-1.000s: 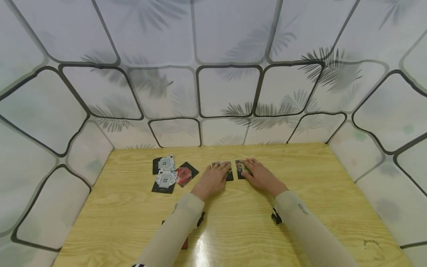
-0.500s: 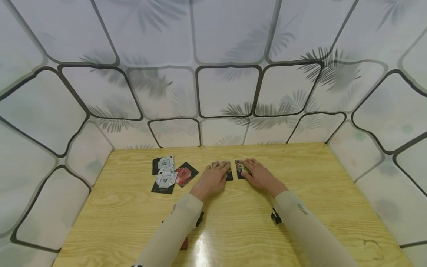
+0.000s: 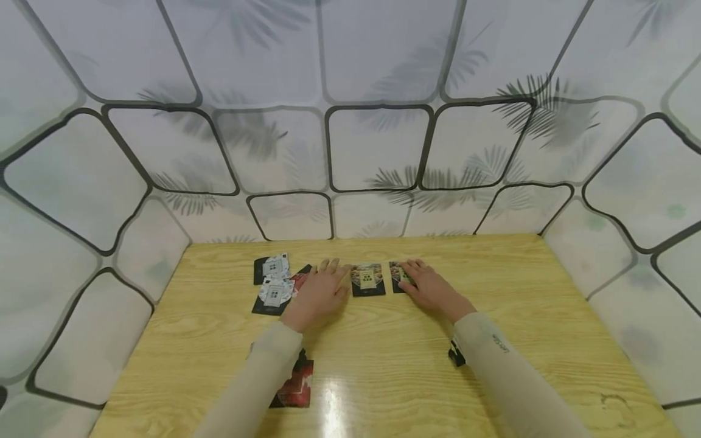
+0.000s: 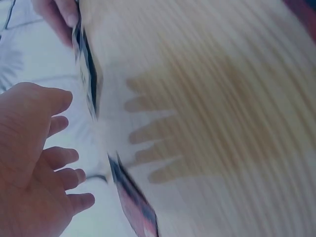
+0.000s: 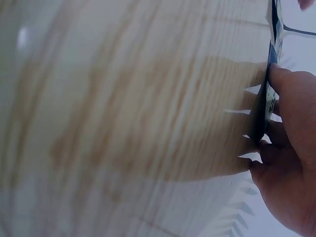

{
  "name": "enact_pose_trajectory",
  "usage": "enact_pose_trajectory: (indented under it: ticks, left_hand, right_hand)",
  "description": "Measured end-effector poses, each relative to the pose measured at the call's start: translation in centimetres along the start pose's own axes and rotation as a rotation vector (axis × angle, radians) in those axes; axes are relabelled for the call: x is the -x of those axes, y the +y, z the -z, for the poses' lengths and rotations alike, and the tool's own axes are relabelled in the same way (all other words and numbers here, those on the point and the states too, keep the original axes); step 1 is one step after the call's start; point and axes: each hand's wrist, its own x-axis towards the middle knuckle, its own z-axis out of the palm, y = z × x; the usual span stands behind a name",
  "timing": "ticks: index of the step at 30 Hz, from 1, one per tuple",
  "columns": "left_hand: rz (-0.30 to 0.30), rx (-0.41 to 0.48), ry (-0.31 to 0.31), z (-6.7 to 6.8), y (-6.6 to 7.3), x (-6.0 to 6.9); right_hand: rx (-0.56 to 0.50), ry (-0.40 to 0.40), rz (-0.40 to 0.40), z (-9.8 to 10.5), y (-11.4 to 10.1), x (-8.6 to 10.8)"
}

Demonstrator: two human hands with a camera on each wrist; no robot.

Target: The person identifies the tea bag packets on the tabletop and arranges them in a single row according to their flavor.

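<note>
Leftward your left hand (image 3: 317, 298) has swung in the head view, baring a flat black packet with a yellow-green label (image 3: 368, 286), while your right hand (image 3: 435, 291) stays on its labelled twin (image 3: 395, 280). With 12 at the far edge, the bared packet lies at about 3 o'clock from your left hand, the nearer one; it looks almost square, edges running 12 to 6, no clear long axis. Your left hand partly covers a flat red-and-black packet (image 3: 300, 280); two flat black packets with white panels (image 3: 274, 293) lie between 9 and 10, another red-and-black one (image 3: 296, 389) near 7, beneath your beige sleeve (image 3: 246, 380). All rest on a yellow wood-grain table (image 3: 394, 377) inside pale patterned fabric walls (image 3: 378, 146). Left wrist view: that hand is raised, fingers apart, holding nothing, shadow cast below. Right wrist view: thumb and loosely bent fingers touch the twin; no grip shows.
</note>
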Motion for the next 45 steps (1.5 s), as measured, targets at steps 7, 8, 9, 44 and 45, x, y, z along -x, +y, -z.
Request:
enact_pose_trajectory:
  ticks: [7, 8, 9, 44, 45]
  left_hand:
    - [0.09, 0.026, 0.02, 0.7, -2.8, 1.7]
    - [0.101, 0.032, 0.022, 0.8, -3.1, 1.9]
    - [0.106, 0.031, 0.026, 0.9, -3.4, 2.1]
    - [0.153, -0.07, 0.019, 0.8, -7.5, 6.1]
    - [0.157, -0.073, 0.016, 0.8, -7.5, 6.1]
  right_hand:
    - [-0.007, 0.002, -0.006, 0.1, -0.1, 0.1]
    - [-0.007, 0.004, -0.003, 0.1, -0.1, 0.1]
    - [-0.006, 0.005, -0.004, 0.0, -0.1, 0.1]
    - [-0.017, 0.001, 0.016, 0.5, -0.5, 0.0]
    - [-0.015, 0.002, 0.017, 0.4, -0.5, 0.0]
